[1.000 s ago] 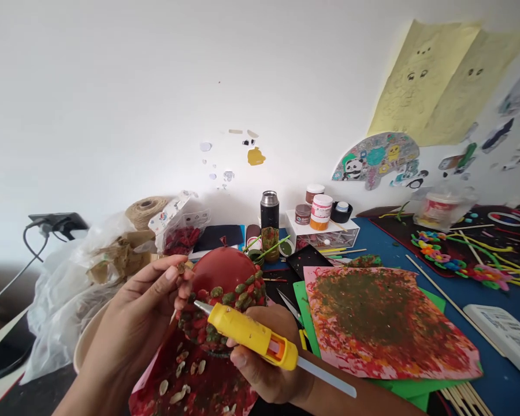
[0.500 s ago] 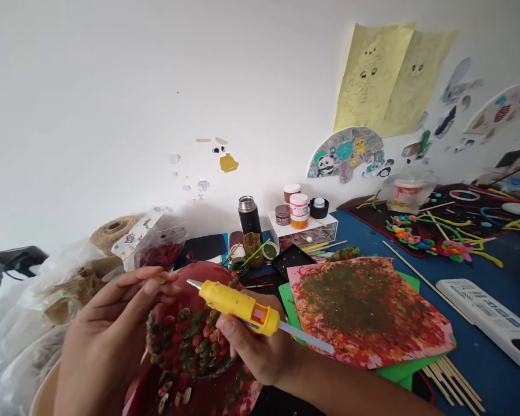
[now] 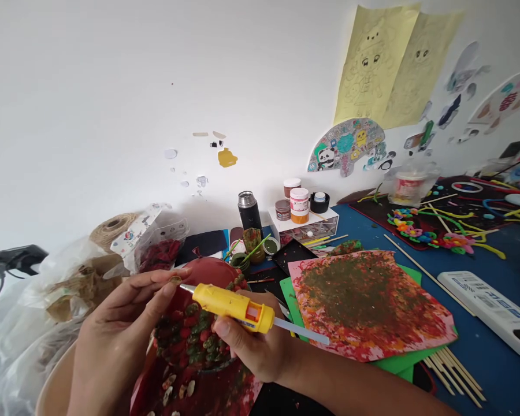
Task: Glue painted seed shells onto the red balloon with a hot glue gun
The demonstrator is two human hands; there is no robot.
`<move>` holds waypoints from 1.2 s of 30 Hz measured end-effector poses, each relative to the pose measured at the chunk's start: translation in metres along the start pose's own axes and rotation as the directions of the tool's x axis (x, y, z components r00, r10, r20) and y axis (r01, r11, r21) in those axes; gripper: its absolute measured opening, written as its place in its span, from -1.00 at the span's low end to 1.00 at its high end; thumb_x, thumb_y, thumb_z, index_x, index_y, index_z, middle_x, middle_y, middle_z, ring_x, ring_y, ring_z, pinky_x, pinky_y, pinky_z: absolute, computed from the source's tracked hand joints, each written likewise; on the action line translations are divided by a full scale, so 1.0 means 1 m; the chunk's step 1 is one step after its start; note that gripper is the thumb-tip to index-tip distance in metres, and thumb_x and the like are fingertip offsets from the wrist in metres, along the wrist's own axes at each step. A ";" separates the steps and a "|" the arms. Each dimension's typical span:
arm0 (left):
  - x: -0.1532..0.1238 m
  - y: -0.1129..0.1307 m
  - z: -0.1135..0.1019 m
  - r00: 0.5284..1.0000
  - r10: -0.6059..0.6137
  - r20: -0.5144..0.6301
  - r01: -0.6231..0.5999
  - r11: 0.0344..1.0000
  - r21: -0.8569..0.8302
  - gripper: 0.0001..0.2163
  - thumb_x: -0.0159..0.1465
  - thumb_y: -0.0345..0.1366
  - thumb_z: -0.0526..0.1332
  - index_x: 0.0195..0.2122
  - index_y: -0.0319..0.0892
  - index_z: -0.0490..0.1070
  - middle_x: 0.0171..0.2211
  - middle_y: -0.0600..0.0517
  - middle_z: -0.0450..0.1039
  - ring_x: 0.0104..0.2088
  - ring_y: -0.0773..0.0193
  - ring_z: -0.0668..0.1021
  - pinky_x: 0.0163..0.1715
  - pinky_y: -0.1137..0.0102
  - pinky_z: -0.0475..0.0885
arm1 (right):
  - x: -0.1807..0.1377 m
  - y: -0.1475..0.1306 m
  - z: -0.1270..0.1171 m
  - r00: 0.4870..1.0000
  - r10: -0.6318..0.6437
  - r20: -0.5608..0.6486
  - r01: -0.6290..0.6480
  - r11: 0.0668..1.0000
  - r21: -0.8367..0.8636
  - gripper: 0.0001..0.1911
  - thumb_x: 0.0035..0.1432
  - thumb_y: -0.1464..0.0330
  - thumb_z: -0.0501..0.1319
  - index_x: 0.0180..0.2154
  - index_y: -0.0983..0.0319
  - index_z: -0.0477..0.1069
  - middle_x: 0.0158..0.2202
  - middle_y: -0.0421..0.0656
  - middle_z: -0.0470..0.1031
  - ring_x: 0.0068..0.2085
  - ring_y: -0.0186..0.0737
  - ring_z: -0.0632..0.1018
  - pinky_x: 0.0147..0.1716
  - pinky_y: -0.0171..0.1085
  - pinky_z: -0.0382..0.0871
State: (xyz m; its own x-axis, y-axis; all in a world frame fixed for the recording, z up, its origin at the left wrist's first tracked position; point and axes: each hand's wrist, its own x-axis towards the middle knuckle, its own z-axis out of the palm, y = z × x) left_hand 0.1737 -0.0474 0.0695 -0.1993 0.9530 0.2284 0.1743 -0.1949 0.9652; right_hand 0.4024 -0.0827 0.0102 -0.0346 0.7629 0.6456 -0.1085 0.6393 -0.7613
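One small shell-like piece (image 3: 175, 280), and there it was, gripped between the thumb and fingers of the left hand (image 3: 108, 329), up before the red balloon (image 3: 212, 271)! From my remote seat I saw the right hand (image 3: 260, 352) closed around a yellow glue gun (image 3: 234, 304), its metal nozzle (image 3: 188, 288) right by the piece; touching or just short, I couldn't tell. A steady pinch at the rim, fingertips clear of the tip and a sparing dab were what it called for, I judged. Below the balloon's smooth dome, bumpy red and green pieces (image 3: 195, 335) crowded together! Pale, curled shells (image 3: 191, 387) lay loose nearby. Farther right: a crusty, paint-smeared sheet (image 3: 355, 300), slim wooden sticks (image 3: 455, 378), the blue surface (image 3: 359, 228).
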 end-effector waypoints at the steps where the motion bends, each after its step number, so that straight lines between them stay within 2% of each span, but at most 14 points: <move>1: -0.002 0.001 0.000 1.000 0.017 0.004 -0.017 0.999 0.027 -0.39 0.13 0.36 0.80 -0.03 0.01 0.91 0.08 -0.13 0.99 0.06 -0.13 0.97 0.01 0.35 0.90 | 0.000 0.000 0.000 1.000 0.011 0.006 -0.011 1.000 -0.001 -0.23 0.78 -0.30 0.27 -0.31 0.15 0.56 -0.48 -0.24 0.47 -0.55 -0.33 0.47 -0.57 -0.34 0.33; 4: -0.006 0.002 -0.002 0.997 0.077 -0.005 -0.076 0.987 0.140 -0.43 0.22 0.36 0.72 0.02 0.04 0.93 0.12 -0.09 0.98 0.09 -0.11 0.96 -0.04 0.39 0.87 | 0.000 0.001 0.000 0.999 0.039 0.027 -0.038 0.999 -0.017 -0.22 0.77 -0.33 0.26 -0.31 0.14 0.53 -0.48 -0.23 0.47 -0.54 -0.31 0.48 -0.58 -0.33 0.31; 6: -0.009 0.003 -0.003 0.993 0.120 0.000 -0.118 0.973 0.201 -0.49 0.28 0.33 0.69 0.02 0.07 0.93 0.10 -0.04 0.97 0.13 -0.07 0.94 0.00 0.43 0.83 | 0.000 0.001 0.000 1.000 0.019 0.020 -0.018 0.999 -0.027 -0.21 0.78 -0.32 0.24 -0.32 0.14 0.52 -0.49 -0.24 0.45 -0.53 -0.30 0.47 -0.57 -0.32 0.31; 8: -0.011 0.003 -0.003 0.988 0.156 0.004 -0.152 0.962 0.224 -0.53 0.29 0.31 0.69 -0.02 0.09 0.93 0.03 0.01 0.97 0.09 -0.01 0.92 0.03 0.45 0.79 | 0.001 0.002 0.000 1.000 -0.020 0.004 0.021 0.999 -0.027 -0.22 0.81 -0.29 0.23 -0.33 0.14 0.51 -0.50 -0.26 0.43 -0.54 -0.30 0.46 -0.55 -0.31 0.30; 11: -0.013 0.003 -0.003 0.986 0.169 -0.001 -0.164 0.960 0.226 -0.56 0.31 0.28 0.68 -0.03 0.08 0.91 0.01 0.04 0.95 0.08 0.01 0.91 0.08 0.41 0.78 | 0.000 0.002 0.000 0.998 -0.067 -0.010 0.067 0.997 -0.032 -0.26 0.84 -0.21 0.25 -0.33 0.15 0.49 -0.51 -0.29 0.40 -0.56 -0.33 0.45 -0.52 -0.30 0.30; 15: -0.013 0.004 -0.004 0.987 0.163 -0.006 -0.156 0.955 0.252 -0.56 0.31 0.26 0.68 0.00 0.08 0.92 0.05 0.03 0.95 0.09 -0.03 0.90 0.03 0.37 0.79 | -0.001 0.001 0.000 0.997 -0.071 -0.009 0.070 0.997 -0.028 -0.29 0.86 -0.17 0.27 -0.30 0.16 0.52 -0.49 -0.30 0.42 -0.57 -0.36 0.45 -0.52 -0.32 0.30; 23: -0.010 -0.001 -0.005 0.985 0.172 -0.007 -0.164 0.951 0.262 -0.55 0.31 0.28 0.68 0.02 0.10 0.93 0.08 0.02 0.95 0.09 -0.04 0.90 0.05 0.35 0.81 | -0.001 0.003 -0.001 0.998 -0.058 0.007 0.058 0.997 -0.051 -0.28 0.86 -0.20 0.23 -0.30 0.15 0.51 -0.48 -0.29 0.42 -0.55 -0.33 0.45 -0.50 -0.29 0.31; 29: -0.009 -0.001 -0.005 0.985 0.173 -0.002 -0.168 0.959 0.228 -0.58 0.22 0.28 0.72 -0.07 0.15 0.93 0.05 0.04 0.95 0.05 0.02 0.90 0.09 0.38 0.80 | 0.001 0.000 -0.001 0.997 -0.079 0.005 0.079 0.993 -0.093 -0.26 0.87 -0.21 0.19 -0.31 0.14 0.48 -0.49 -0.29 0.41 -0.52 -0.31 0.46 -0.44 -0.25 0.31; 36: -0.014 0.003 -0.003 0.982 0.187 -0.004 -0.180 0.952 0.248 -0.59 0.24 0.30 0.70 -0.09 0.16 0.93 0.02 0.04 0.94 0.08 -0.02 0.90 0.11 0.33 0.81 | 0.002 0.000 0.000 0.997 -0.071 0.016 0.073 0.974 -0.213 -0.18 0.86 -0.30 0.05 -0.34 0.12 0.38 -0.46 -0.26 0.40 -0.46 -0.26 0.42 -0.40 -0.21 0.29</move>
State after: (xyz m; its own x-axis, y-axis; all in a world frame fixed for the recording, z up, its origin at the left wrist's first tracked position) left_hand 0.1740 -0.0621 0.0698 -0.1676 0.8988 0.4051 0.4407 -0.2992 0.8463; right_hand 0.4026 -0.0813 0.0113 -0.0431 0.7140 0.6988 0.1035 0.6989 -0.7077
